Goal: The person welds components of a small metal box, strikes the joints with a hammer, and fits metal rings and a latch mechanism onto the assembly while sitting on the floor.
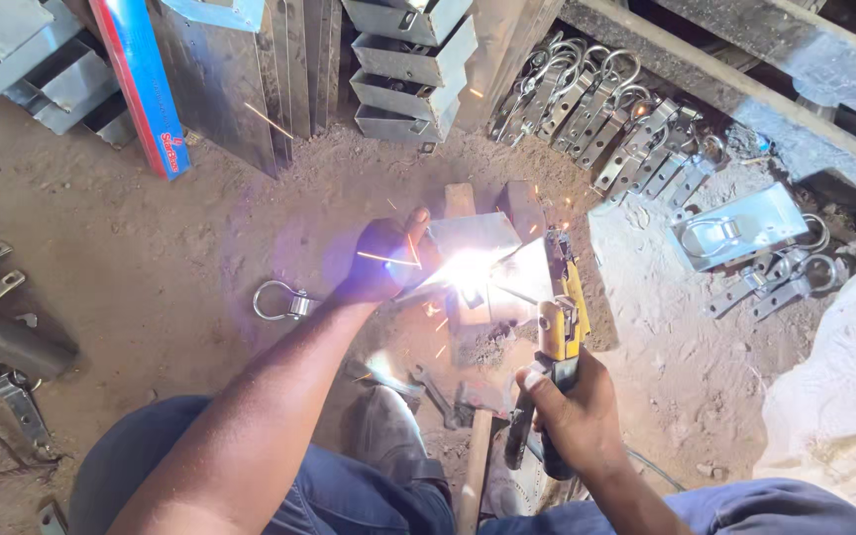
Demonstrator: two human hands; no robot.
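Arc lit on steel plate (478, 243): left hand (380, 263) flat, bracing it; right hand (572, 411) fisted on electrode holder (559, 332). I judge seam unfinished.

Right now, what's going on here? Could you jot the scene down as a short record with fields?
Place: dirt floor of a metal workshop
Left hand: pressed on a flat metal plate beside the bright arc
Right hand: gripping a yellow electrode holder
Sparks: flying from the glare on the plate
Nearby: loose ring shackle on the dirt; row of ringed metal latches; stacked metal brackets
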